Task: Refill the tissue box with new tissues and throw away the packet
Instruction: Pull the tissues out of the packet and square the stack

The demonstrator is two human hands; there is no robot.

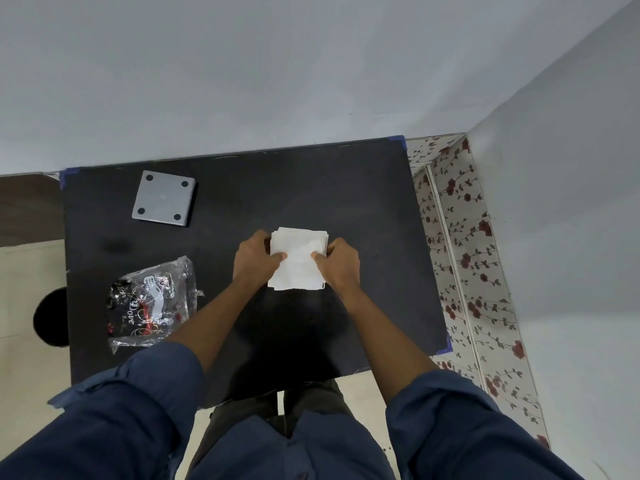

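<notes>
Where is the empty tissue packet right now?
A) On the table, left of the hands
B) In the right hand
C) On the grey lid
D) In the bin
A: the empty packet lies on the black table, while both hands hold the tissue stack.

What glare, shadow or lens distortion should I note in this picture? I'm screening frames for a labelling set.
Head view: wide-angle bending bows the black table edges and wall lines; the clear packet throws small glints; a soft shadow darkens the table near the person; the tissue stack between the left hand and right hand is bright with little detail; the grey square is evenly lit.
</notes>
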